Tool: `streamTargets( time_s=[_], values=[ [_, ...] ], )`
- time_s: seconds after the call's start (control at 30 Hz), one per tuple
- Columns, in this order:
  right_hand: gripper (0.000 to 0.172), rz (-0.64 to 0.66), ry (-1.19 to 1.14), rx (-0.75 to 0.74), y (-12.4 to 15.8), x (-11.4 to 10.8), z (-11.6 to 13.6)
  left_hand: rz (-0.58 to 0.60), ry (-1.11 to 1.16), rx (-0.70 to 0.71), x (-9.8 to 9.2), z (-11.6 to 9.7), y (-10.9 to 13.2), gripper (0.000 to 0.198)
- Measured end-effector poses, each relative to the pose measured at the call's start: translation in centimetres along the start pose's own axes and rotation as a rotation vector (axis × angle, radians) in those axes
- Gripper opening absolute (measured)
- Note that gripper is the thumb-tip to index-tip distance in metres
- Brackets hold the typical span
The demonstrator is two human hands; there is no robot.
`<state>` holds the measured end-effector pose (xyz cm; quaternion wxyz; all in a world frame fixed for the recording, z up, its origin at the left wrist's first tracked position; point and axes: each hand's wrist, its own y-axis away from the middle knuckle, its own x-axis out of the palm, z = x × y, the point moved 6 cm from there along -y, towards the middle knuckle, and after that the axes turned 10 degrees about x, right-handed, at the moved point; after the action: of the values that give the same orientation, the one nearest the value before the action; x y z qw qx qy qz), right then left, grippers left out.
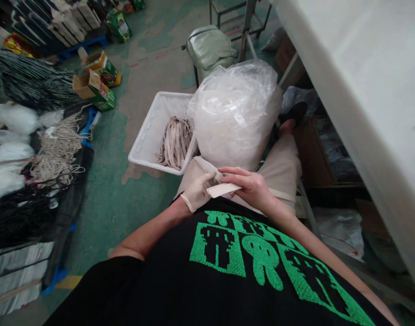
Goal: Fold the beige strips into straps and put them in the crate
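My left hand point(197, 192), in a thin pale glove, is closed at my lap with its fingertips against a flat off-white strip point(223, 189). Bare and bent over the other end of that strip, my right hand point(250, 183) grips it with the fingers laid along it. The fingertips of both hands nearly meet, and what lies between them is partly hidden. Just beyond my hands stands a large, bulging clear plastic bag point(234, 115) with whitish contents. To its left, a white plastic bin point(144, 140) holds a bundle of pale strips point(175, 142).
A white tabletop point(373, 68) runs along the right, with boxes and bags under it. Behind the big bag is a wrapped greenish bundle point(210, 47). Cords point(56, 149), bags and open cartons point(93, 90) lie at the left, some on blue pallets.
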<state>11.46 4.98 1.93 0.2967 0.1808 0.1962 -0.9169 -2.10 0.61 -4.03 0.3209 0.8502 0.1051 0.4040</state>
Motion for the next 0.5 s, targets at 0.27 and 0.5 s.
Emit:
streamTargets(
  time_s=[0.27,0.5],
  values=[
    [0.02,0.01,0.125,0.084,-1.0,0.6,-0.2,0.109,0.04,-0.181,-0.8,1.3,-0.5,0.059],
    [0.013,0.093,-0.167,0.314,3.6,-5.4,2.5,-0.265,0.101,-0.024,-7.1,-0.9,-8.8,0.04]
  ],
)
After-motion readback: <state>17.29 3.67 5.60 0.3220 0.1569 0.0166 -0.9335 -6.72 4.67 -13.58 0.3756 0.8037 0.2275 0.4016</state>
